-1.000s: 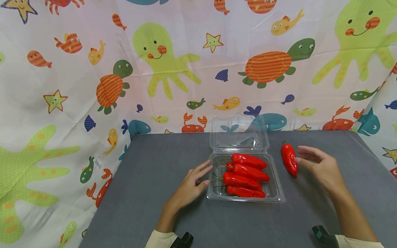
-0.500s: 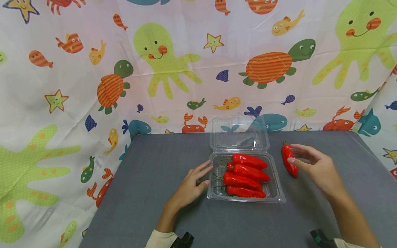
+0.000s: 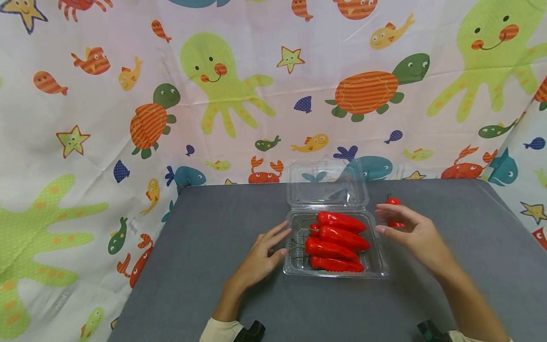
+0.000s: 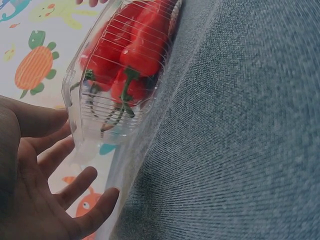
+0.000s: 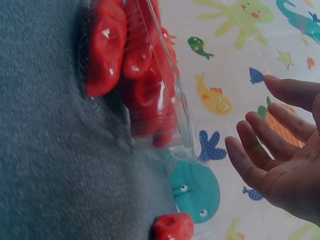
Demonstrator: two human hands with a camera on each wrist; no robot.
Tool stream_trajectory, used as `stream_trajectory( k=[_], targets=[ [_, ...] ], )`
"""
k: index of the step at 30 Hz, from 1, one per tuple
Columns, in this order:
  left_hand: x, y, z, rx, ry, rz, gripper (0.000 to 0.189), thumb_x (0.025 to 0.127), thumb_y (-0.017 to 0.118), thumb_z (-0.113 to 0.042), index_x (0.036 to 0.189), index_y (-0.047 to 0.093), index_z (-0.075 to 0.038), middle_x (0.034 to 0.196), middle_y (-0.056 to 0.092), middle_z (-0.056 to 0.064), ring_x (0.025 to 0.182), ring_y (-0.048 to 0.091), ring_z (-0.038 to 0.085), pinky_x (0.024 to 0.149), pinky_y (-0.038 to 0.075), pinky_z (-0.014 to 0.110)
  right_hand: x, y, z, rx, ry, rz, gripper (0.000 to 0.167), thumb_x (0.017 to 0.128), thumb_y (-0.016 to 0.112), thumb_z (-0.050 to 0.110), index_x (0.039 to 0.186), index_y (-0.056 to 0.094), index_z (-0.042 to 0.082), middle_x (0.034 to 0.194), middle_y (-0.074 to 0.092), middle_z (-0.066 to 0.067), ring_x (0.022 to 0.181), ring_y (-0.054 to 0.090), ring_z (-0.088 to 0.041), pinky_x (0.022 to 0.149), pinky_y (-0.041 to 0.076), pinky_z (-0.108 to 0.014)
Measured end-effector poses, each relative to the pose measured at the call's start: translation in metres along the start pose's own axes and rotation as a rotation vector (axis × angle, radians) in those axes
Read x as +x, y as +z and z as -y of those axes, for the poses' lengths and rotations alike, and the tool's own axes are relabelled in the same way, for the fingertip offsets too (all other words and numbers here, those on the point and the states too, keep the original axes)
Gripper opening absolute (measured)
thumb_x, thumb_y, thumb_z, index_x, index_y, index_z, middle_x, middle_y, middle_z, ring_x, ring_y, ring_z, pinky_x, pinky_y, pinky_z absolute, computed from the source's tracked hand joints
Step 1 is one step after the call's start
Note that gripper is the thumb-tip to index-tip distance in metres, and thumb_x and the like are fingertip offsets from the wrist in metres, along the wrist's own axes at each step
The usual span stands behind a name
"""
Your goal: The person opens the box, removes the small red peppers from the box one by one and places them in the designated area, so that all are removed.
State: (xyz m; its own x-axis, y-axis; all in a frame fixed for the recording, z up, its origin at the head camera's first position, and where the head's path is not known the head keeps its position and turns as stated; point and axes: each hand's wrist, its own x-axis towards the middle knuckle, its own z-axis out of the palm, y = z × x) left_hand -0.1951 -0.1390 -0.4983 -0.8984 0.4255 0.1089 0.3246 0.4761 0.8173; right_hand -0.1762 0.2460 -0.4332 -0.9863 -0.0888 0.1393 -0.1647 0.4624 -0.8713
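Observation:
A clear plastic clamshell box (image 3: 335, 275) stands on the table with several red peppers (image 3: 339, 237) lying inside. Its transparent lid (image 3: 326, 185) is raised at the back. My left hand (image 3: 260, 256) is at the box's left side, fingers spread; in the left wrist view the thumb and fingertips (image 4: 59, 120) are at or very near the rim. My right hand (image 3: 416, 235) hovers off the right side, fingers loosely bent, holding nothing. Behind it lies a single red pepper (image 3: 393, 202), partly hidden by that hand and also seen in the right wrist view (image 5: 173, 226).
The table has a grey cloth top (image 3: 213, 223). A white curtain (image 3: 239, 156) printed with sea animals hangs behind it and along both sides. Dark wrist devices (image 3: 251, 331) are worn at both cuffs.
My right hand has moved left, from beside the single pepper to a place in front of it, close to the box. The left hand, the box and the peppers have stayed put.

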Motion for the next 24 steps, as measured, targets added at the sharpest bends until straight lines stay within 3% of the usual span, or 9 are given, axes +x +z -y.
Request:
stream_trajectory(
  k=[6,12,15,24],
  targets=[
    [0.000,0.000,0.000,0.003,0.003,-0.001,0.056,0.104,0.063,-0.016,0.158,0.052,-0.016,0.171,0.036,-0.010,0.136,0.045,0.024,0.107,0.049,0.057,-0.002,0.010,0.004,0.036,0.017,0.065,0.057,0.100,0.076,0.027,0.152,0.056,0.013,0.143,0.063,-0.016,0.115,0.064,-0.005,0.085,0.059,-0.023],
    [0.000,0.000,0.000,0.014,-0.019,0.009,0.057,0.103,0.062,-0.017,0.159,0.051,-0.019,0.171,0.034,-0.014,0.137,0.044,0.021,0.109,0.048,0.055,-0.003,0.022,0.006,0.072,0.010,0.139,0.059,0.098,0.078,0.026,0.150,0.057,0.009,0.142,0.064,-0.019,0.116,0.071,-0.037,0.084,0.063,-0.036],
    [0.000,-0.001,-0.001,0.013,-0.020,0.007,0.057,0.103,0.062,-0.017,0.159,0.051,-0.019,0.171,0.034,-0.015,0.137,0.043,0.020,0.109,0.048,0.054,-0.003,0.027,0.006,0.095,-0.005,0.175,0.058,0.097,0.078,0.024,0.148,0.058,0.005,0.142,0.064,-0.020,0.119,0.068,-0.045,0.083,0.064,-0.036],
    [0.001,-0.001,-0.001,0.017,-0.019,0.008,0.057,0.104,0.062,-0.017,0.159,0.051,-0.019,0.171,0.034,-0.016,0.139,0.043,0.019,0.109,0.048,0.052,-0.003,0.039,0.007,0.149,0.043,0.268,0.056,0.094,0.080,0.023,0.144,0.061,0.006,0.140,0.065,-0.020,0.123,0.064,-0.045,0.081,0.064,-0.039]
  ],
)
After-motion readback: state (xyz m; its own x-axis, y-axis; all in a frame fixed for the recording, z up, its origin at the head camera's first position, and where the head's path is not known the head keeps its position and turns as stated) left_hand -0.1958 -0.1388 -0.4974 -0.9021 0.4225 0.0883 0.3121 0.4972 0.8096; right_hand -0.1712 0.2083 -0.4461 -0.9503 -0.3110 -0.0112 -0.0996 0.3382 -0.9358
